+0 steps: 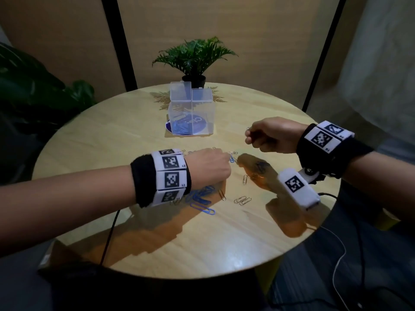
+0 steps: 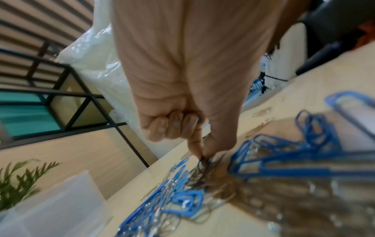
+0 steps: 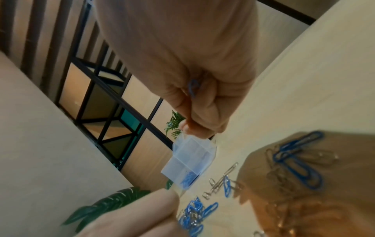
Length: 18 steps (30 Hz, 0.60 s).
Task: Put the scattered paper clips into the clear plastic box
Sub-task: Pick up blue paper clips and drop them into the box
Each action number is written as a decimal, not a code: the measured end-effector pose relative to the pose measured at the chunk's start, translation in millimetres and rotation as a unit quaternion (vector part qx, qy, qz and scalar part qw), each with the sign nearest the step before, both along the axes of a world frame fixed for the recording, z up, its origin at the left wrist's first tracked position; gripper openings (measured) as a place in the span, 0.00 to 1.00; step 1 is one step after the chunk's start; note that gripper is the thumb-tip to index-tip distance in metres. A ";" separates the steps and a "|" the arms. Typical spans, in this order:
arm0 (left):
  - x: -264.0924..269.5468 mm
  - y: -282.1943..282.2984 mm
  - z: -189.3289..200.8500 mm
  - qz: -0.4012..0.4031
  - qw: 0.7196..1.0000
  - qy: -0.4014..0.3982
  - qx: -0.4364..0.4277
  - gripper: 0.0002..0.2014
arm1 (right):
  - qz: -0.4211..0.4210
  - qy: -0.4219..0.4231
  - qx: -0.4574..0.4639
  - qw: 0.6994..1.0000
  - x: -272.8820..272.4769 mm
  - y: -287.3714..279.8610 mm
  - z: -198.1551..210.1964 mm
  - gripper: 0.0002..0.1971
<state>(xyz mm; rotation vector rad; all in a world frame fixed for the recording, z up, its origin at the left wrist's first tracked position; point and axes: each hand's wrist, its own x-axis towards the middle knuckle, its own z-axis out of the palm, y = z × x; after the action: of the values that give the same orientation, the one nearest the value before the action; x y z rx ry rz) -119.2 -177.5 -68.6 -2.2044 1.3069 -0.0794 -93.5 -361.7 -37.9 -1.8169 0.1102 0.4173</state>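
Observation:
The clear plastic box [image 1: 191,113] stands at the back of the round table [image 1: 134,135], both lids up, with blue clips in its left compartment [image 3: 187,178]. Blue and silver paper clips [image 1: 201,198] lie scattered mid-table. My left hand [image 1: 229,157] is down among them. Its thumb and forefinger [image 2: 202,156] pinch a dark clip that lies on the table, and its other fingers are curled. My right hand [image 1: 248,134] hovers right of the box, fisted round clips. A blue clip [image 3: 192,89] shows in its palm, and a silver one [image 1: 248,129] pokes out.
A small potted plant [image 1: 194,57] stands just behind the box. A blue round sticker [image 1: 197,125] lies under the box. More silver clips [image 1: 242,200] lie nearer the front. A big leafy plant [image 1: 33,90] is off the table's left, and cables [image 1: 110,234] hang over the front edge.

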 end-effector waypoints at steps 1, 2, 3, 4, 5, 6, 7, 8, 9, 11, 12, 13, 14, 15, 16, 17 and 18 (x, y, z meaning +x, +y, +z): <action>0.2 -0.7 -0.4 -0.009 1.000 -0.017 0.011 0.09 | 0.004 -0.002 0.003 1.000 -0.3 -0.2 0.4 0.13; 2.8 -0.9 -1.0 -0.010 1.000 -0.018 0.010 0.09 | 0.009 -0.004 0.006 1.000 -0.7 0.0 0.3 0.13; 5.5 -0.1 1.1 -0.004 1.000 -0.003 -0.006 0.09 | 0.012 -0.005 0.008 1.000 -1.5 0.3 0.1 0.13; 9.7 1.9 3.1 0.016 0.998 0.031 -0.044 0.09 | 0.015 -0.003 0.010 1.000 -2.4 0.8 -0.4 0.14; 14.3 5.1 5.8 0.044 0.992 0.077 -0.095 0.08 | 0.017 0.002 0.013 1.000 -3.0 1.2 -1.4 0.14; 19.3 9.3 9.1 0.079 0.979 0.123 -0.143 0.07 | 0.017 0.011 0.016 1.000 -3.2 2.1 -2.4 0.13; 24.8 14.0 11.9 0.112 0.962 0.161 -0.188 0.05 | 0.017 0.024 0.020 0.999 -3.3 3.1 -3.4 0.12; 29.3 19.2 14.8 0.145 0.943 0.196 -0.227 0.05 | 0.017 0.039 0.019 0.999 -3.5 4.4 -4.2 0.12; 33.8 24.4 15.8 0.178 0.919 0.235 -0.261 0.06 | 0.020 0.052 0.011 0.998 -2.8 6.2 -5.6 0.12; 40.4 34.0 15.0 0.244 0.841 0.339 -0.344 0.09 | 0.038 0.066 -0.019 0.997 -1.2 10.9 -7.7 0.14; 40.8 38.0 14.3 0.271 0.787 0.393 -0.390 0.10 | 0.046 0.064 -0.037 0.996 0.2 13.6 -9.0 0.16; 41.1 41.7 13.3 0.286 0.735 0.438 -0.431 0.10 | 0.056 0.056 -0.052 0.996 2.5 16.6 -10.3 0.18; 40.4 45.2 13.0 0.290 0.690 0.474 -0.464 0.10 | 0.070 0.047 -0.061 0.995 4.4 19.3 -11.3 0.19; 39.6 48.5 13.3 0.284 0.657 0.500 -0.487 0.09 | 0.087 0.040 -0.065 0.993 5.4 22.1 -12.5 0.19; 39.6 51.6 14.0 0.276 0.636 0.517 -0.501 0.08 | 0.104 0.036 -0.067 0.992 5.6 25.0 -13.0 0.19; 39.7 54.3 14.7 0.267 0.627 0.527 -0.509 0.08 | 0.118 0.034 -0.068 0.990 5.9 27.5 -13.4 0.17; 39.3 56.9 15.0 0.258 0.623 0.530 -0.514 0.08 | 0.126 0.034 -0.069 0.989 5.8 30.0 -13.8 0.16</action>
<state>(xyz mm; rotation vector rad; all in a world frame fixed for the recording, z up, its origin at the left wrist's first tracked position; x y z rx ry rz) -79.9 -120.7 -53.5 -3.8659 1.0949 1.1601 -87.7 -331.7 -51.7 -1.9606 -0.0460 0.6642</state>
